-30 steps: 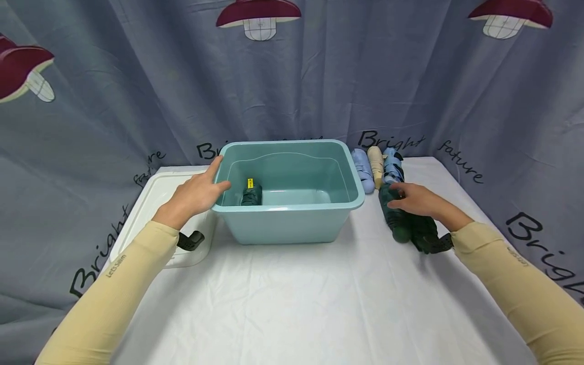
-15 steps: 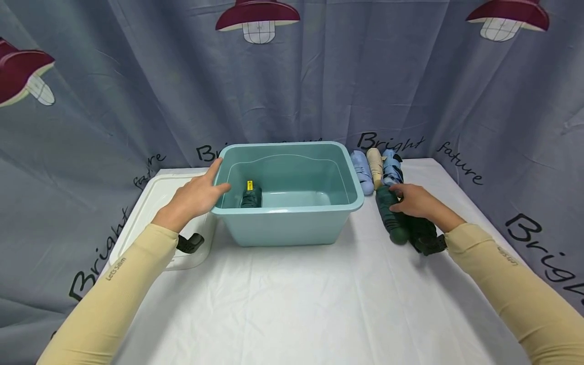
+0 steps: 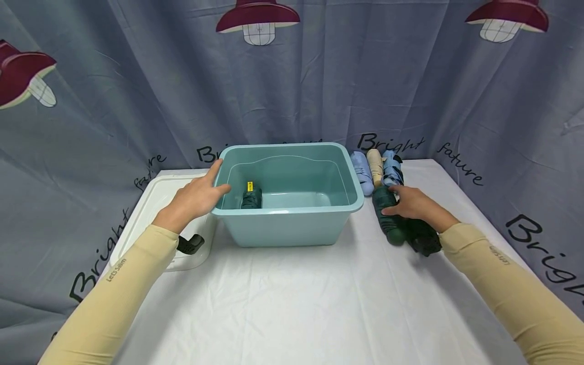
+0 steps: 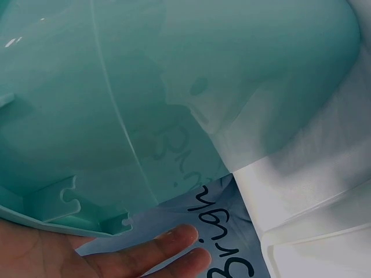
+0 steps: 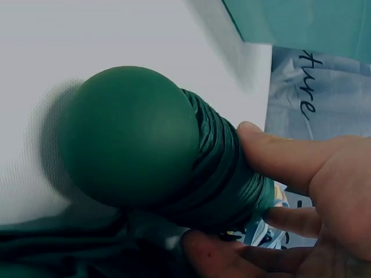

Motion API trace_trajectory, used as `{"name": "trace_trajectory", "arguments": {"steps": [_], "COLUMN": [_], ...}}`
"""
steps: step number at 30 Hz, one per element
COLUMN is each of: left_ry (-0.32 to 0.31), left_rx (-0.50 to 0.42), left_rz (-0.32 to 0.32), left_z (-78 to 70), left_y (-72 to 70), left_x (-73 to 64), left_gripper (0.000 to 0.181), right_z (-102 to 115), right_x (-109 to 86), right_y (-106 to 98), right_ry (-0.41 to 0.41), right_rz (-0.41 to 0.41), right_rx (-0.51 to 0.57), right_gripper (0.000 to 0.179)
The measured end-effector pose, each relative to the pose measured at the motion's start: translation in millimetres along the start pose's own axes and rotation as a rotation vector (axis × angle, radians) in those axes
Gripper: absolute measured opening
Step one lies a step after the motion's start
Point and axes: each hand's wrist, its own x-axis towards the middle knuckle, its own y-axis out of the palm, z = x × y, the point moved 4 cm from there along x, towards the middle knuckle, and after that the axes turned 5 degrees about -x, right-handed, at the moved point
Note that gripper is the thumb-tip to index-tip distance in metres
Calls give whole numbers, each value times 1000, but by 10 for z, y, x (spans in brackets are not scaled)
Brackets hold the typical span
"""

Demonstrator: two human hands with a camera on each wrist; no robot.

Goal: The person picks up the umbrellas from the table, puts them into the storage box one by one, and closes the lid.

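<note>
My right hand (image 3: 412,204) grips a dark green folded umbrella (image 5: 220,168) on the table, thumb on one side and fingers on the other. In the right wrist view its round green end cap (image 5: 128,136) faces the camera. A second dark umbrella (image 3: 422,238) lies beside it, partly under the hand. My left hand (image 3: 193,195) rests at the left rim of a teal plastic bin (image 3: 283,228). In the left wrist view its fingers (image 4: 168,243) extend straight below the bin's rim. Inside the bin, at the left, sits a dark green umbrella (image 3: 251,198) with a yellow tag.
Behind the right hand lie a periwinkle umbrella (image 3: 362,172), a beige umbrella (image 3: 375,167) and a blue umbrella (image 3: 392,170) with dark markings. A white lid (image 3: 157,203) lies left of the bin. A grey-blue curtain (image 3: 292,91) hangs behind the white-covered table (image 3: 292,304).
The right hand and the green umbrella it grips have shifted slightly left, away from the second dark umbrella. The left hand and the bin stay where they were.
</note>
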Motion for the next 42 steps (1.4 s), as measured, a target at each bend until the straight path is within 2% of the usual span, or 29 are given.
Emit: {"name": "trace_trajectory", "arguments": {"steps": [7, 14, 23, 42], "left_ry": [3, 1, 0, 3], "left_rx": [-1, -3, 2, 5], "left_rz": [0, 2, 1, 2], "left_z": [-3, -3, 5, 2], "left_y": [-3, 5, 10, 6], "left_x": [-1, 0, 4, 1], "left_gripper": [71, 72, 73, 72], "right_z": [28, 39, 11, -1], "right_x": [11, 3, 46, -80], "right_y": [52, 99, 134, 87], "right_ry": [8, -21, 76, 22], "right_rz": [59, 49, 78, 69], "right_rx": [50, 86, 111, 233], "right_gripper": [96, 94, 91, 86]}}
